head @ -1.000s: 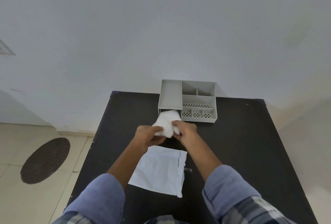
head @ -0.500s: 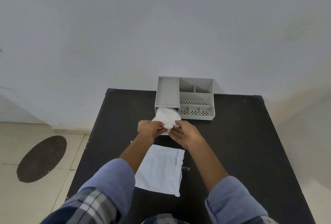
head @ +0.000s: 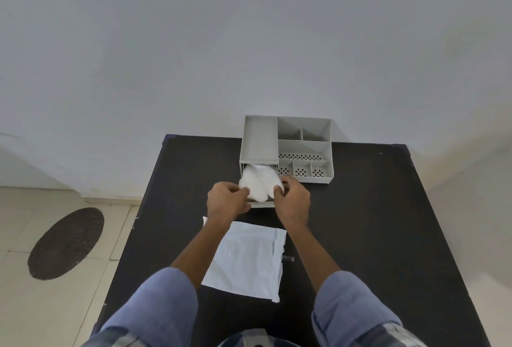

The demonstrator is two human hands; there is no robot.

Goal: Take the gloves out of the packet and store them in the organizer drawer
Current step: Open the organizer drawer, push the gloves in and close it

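A bundle of white gloves lies in the pulled-out drawer at the left front of the grey organizer. My left hand grips the bundle's left side and my right hand grips its right side, both pressing it down into the drawer. The far end of the gloves reaches under the organizer's top tray. The flat white packet lies on the black table between my forearms, its open end to the right.
The black table stands against a pale wall, the organizer at its far edge. Left of the table is tiled floor with a dark oval mat. A small grey object lies beside the packet's right edge.
Both hands have carried the gloves forward from above the table into the open drawer and lowered them. The packet has stayed in place.
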